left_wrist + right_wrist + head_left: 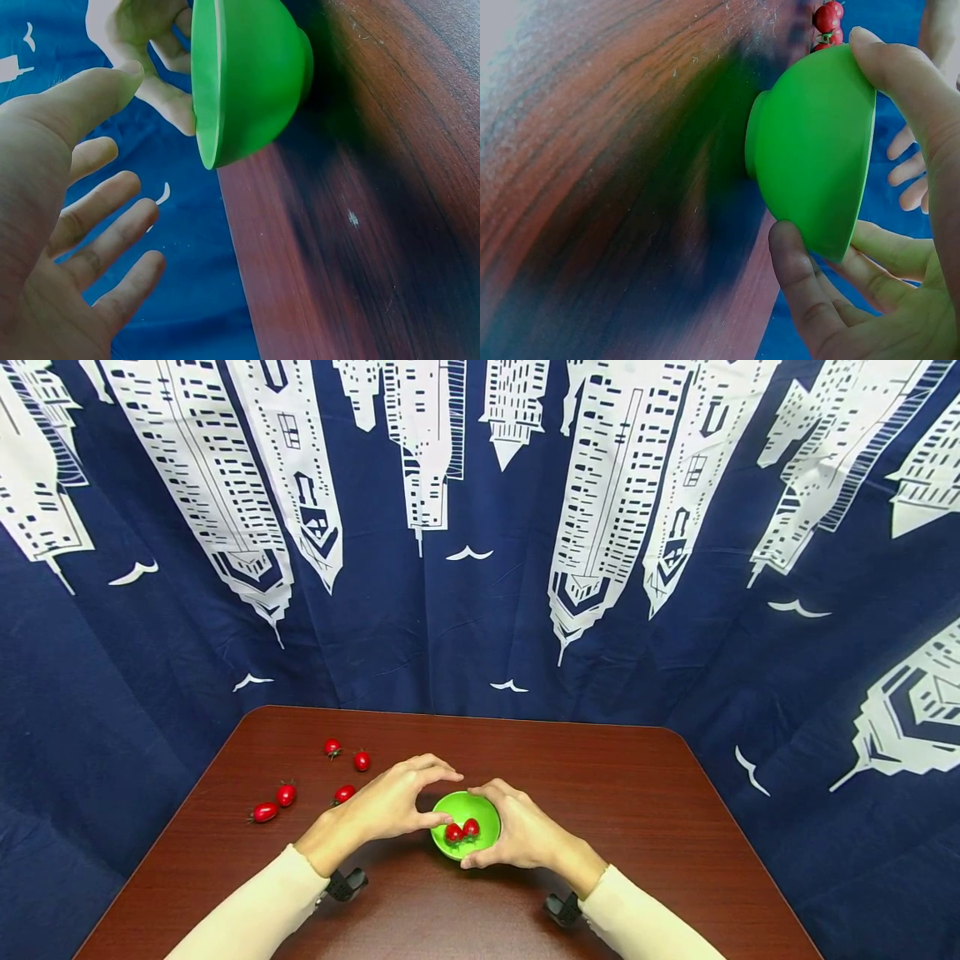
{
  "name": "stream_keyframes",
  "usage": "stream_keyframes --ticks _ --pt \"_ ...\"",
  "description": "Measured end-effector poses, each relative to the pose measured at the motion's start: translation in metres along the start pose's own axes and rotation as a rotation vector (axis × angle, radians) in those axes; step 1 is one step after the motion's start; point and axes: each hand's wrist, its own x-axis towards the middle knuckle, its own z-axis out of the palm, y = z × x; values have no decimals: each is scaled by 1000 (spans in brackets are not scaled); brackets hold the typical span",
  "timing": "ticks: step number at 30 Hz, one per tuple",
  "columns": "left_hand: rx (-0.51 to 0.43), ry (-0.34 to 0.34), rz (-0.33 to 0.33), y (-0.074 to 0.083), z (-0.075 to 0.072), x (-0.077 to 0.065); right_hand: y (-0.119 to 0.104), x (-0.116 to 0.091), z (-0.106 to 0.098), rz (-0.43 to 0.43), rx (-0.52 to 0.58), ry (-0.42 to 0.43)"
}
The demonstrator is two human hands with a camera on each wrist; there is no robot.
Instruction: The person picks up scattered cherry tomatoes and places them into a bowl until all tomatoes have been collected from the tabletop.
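Observation:
A green bowl [489, 843] is at the middle of the table, with two small red tomatoes [471, 828] inside. My right hand [528, 831] grips the bowl by its right side, thumb and fingers spread around the wall. In the right wrist view the bowl's foot is close to the tabletop; whether it touches, I cannot tell. At the bowl's left my left hand [390, 802] is held with parted, fairly straight fingers and nothing between them. Its thumb tip overlaps the bowl's rim in the head view, while the left wrist view shows the fingers [105, 202] apart from the bowl.
Several more small tomatoes [286, 794] lie loose on the left part of the brown wooden table [637, 810]. One tomato [344, 793] is right beside my left wrist. A dark blue cloth [450, 635] with white buildings hangs behind the table's far edge.

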Motion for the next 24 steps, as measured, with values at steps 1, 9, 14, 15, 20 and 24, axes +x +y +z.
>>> stream_keyframes --ticks 1,9,14,15,20,24 --pt "2 1 1 0 0 0 0 0 0 1 0 1" --pt "16 15 12 -5 0 -3 0 0 -1 -1 -5 -3" --pt "33 24 2 -8 -2 -8 0 1 -1 -12 -3 -3" --pt "39 26 0 -9 -2 -9 0 1 -1 -16 -2 -2" --pt "61 37 -8 -13 -5 -17 0 1 0 -23 -1 3" --pt "71 39 -36 -16 -8 -26 1 2 1 -23 2 3"
